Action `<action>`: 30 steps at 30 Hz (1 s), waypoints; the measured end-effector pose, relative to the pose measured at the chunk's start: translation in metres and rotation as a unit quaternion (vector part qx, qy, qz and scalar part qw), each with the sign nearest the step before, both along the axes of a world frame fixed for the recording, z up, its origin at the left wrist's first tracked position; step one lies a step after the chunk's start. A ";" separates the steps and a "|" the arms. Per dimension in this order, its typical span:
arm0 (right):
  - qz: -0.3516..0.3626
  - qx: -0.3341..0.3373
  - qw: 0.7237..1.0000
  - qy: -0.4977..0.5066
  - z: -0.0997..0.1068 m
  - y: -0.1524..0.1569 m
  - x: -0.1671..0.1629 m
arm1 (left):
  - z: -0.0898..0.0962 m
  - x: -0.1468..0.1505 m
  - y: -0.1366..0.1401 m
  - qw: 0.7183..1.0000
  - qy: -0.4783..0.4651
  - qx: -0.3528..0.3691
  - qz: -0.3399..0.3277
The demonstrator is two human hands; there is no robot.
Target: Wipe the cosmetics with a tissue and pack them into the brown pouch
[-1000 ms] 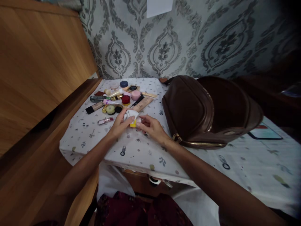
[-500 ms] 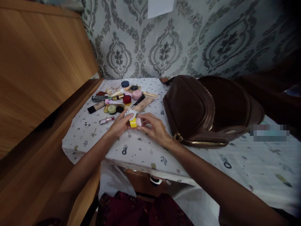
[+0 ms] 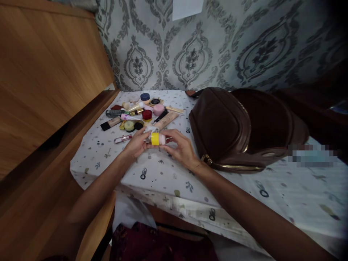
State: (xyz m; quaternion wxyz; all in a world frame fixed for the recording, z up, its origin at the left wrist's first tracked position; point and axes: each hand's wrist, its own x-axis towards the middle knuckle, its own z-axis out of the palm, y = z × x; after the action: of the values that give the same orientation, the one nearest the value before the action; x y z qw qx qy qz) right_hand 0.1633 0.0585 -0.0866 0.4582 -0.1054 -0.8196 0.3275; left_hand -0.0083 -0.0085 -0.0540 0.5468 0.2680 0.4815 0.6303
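My right hand [image 3: 181,149] is closed round the pale end of a small jar with a yellow band [image 3: 155,139], held on its side just above the table. Against the jar's other end my left hand [image 3: 137,145] is closed, with a crumpled white wipe [image 3: 151,129] between its fingers. Just beyond the hands lie a beige tube [image 3: 168,119], a green-lidded jar [image 3: 129,126] and a red-lidded jar [image 3: 147,115]. A lip gloss tube [image 3: 123,139] lies to the left of my left hand.
Several more cosmetics, among them a pink jar [image 3: 158,109] and a blue-lidded jar [image 3: 145,97], lie at the back left. A dark brown backpack [image 3: 217,123] stands right of my hands. A wooden cabinet [image 3: 54,65] borders the left side of the patterned tablecloth [image 3: 163,181].
The jar has been turned and raised a little, so more of its yellow band shows. The wipe has shifted back off the band. The view has tilted slightly.
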 end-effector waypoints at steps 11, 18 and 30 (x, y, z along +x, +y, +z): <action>-0.028 -0.003 0.999 -0.016 -0.002 0.001 0.001 | -0.007 -0.001 0.002 1.000 0.006 0.006 -0.016; -0.026 -0.017 0.999 -0.028 -0.003 0.002 0.001 | -0.009 -0.001 0.004 0.999 0.018 0.010 -0.035; -0.018 -0.137 0.990 -0.009 -0.010 0.007 -0.003 | -0.010 0.003 0.005 0.998 0.027 0.058 -0.025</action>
State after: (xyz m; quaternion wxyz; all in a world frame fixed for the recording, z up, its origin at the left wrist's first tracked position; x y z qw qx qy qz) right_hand 0.1603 0.0656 -0.0969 0.4377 -0.1848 -0.7689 0.4278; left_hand -0.0049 -0.0037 -0.0638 0.5330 0.3283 0.4521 0.6354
